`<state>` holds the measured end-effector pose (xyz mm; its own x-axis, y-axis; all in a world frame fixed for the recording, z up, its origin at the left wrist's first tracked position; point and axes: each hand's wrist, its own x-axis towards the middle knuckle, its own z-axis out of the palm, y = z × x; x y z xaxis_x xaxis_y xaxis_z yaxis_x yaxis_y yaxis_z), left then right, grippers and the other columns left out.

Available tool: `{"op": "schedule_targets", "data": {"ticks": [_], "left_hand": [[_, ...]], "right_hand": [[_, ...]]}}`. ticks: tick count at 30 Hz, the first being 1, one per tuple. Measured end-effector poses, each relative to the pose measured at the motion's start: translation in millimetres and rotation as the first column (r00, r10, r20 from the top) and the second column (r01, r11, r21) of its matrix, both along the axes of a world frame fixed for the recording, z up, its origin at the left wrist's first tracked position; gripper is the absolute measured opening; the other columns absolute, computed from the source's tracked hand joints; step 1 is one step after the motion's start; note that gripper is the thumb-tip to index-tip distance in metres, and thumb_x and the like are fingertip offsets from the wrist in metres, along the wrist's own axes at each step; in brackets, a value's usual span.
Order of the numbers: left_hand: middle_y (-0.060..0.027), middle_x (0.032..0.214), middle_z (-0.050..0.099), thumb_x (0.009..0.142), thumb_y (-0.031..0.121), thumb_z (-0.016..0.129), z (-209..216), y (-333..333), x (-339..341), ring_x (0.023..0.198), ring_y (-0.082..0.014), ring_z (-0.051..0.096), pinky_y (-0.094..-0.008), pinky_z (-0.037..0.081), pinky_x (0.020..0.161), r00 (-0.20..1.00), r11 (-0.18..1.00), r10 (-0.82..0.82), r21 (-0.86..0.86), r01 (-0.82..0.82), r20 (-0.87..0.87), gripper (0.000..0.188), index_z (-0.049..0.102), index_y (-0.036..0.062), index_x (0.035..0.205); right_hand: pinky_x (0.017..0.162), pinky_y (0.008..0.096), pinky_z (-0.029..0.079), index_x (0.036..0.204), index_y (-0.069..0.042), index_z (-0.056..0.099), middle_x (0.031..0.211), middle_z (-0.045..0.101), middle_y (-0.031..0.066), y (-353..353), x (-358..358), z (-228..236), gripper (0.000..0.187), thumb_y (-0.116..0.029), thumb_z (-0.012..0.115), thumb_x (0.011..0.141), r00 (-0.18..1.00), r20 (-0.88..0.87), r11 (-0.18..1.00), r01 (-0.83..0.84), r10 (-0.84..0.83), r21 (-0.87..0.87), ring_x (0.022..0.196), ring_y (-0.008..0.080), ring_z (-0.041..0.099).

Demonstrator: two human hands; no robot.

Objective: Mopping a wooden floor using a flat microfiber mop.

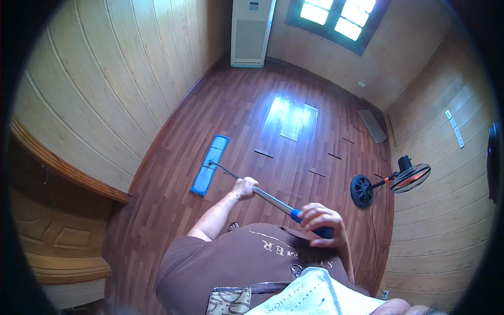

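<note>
Both hands, left and right, gripped the blue flat-headed, metal-handled mop; its backswing risked toppling the black pedestal fan.

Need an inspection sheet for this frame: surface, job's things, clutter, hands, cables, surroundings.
Surface: wooden plank floor, reddish brown, with a bright patch of window glare; a few short dark marks across it.
Job's things: flat mop with blue pad lying on the floor near the left wall; its metal pole runs up to a blue grip.
Clutter: standing fan on the floor at right; flat grey mat by the far right wall.
Hands: left hand shut around the mid pole; right hand shut on the blue grip end.
Cables: thin dark cord trailing from the fan base.
Surroundings: wood-panelled walls, tall white floor unit in the far corner, window, wooden door at left.
</note>
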<state>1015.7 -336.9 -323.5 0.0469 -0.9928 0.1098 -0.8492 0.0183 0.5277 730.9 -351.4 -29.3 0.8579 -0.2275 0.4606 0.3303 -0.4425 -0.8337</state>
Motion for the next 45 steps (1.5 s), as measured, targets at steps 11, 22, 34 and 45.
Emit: {"op": "schedule_targets", "data": {"ticks": [11,22,34,45], "left_hand": [[-0.0112,0.062,0.052,0.067,0.015,0.077,-57,96,83,0.064,-0.0301,0.053,-0.0405,0.042,0.06,0.907,0.868,0.41,-0.264,-0.42,-0.093,0.03,0.049,0.0098,0.059],[-0.0125,0.062,0.05,0.067,0.017,0.073,-98,224,34,0.064,-0.0325,0.052,-0.0424,0.04,0.063,0.665,0.641,0.741,-0.2,-0.741,-0.093,0.029,0.047,0.0092,0.059],[-0.0173,0.069,0.06,0.074,0.032,0.07,-78,268,-33,0.071,-0.0364,0.059,-0.0472,0.043,0.064,0.594,0.591,0.804,0.096,-0.801,0.002,0.032,0.057,0.0051,0.062],[-0.0133,0.073,0.061,0.072,0.033,0.072,-28,174,-90,0.076,-0.0343,0.059,-0.0461,0.045,0.066,0.869,0.863,0.491,0.169,-0.476,-0.058,0.028,0.06,0.0089,0.066]], "right_hand": [[0.102,0.0439,0.037,0.099,-0.009,0.067,0.1,0.068,0.0044,9,65,-60,0.023,-0.011,0.073,0.077,0.987,-0.03,0.982,-0.158,0.155,-0.105,0.106,0.0232,0.062],[0.096,0.0406,0.041,0.097,-0.006,0.067,0.104,0.066,0.0098,6,78,-77,0.017,-0.016,0.066,0.083,0.885,-0.101,0.883,-0.434,0.455,0.179,0.105,0.0246,0.059],[0.084,0.034,0.05,0.101,-0.005,0.066,0.099,0.065,0.0096,6,45,-70,0.02,-0.019,0.066,0.086,0.847,-0.178,0.826,-0.407,0.502,0.39,0.091,0.0203,0.062],[0.081,0.0341,0.05,0.099,-0.005,0.067,0.098,0.068,0.0107,-10,-73,-37,0.025,-0.023,0.07,0.082,0.971,-0.071,0.959,-0.212,0.228,0.187,0.09,0.0226,0.064]]}}
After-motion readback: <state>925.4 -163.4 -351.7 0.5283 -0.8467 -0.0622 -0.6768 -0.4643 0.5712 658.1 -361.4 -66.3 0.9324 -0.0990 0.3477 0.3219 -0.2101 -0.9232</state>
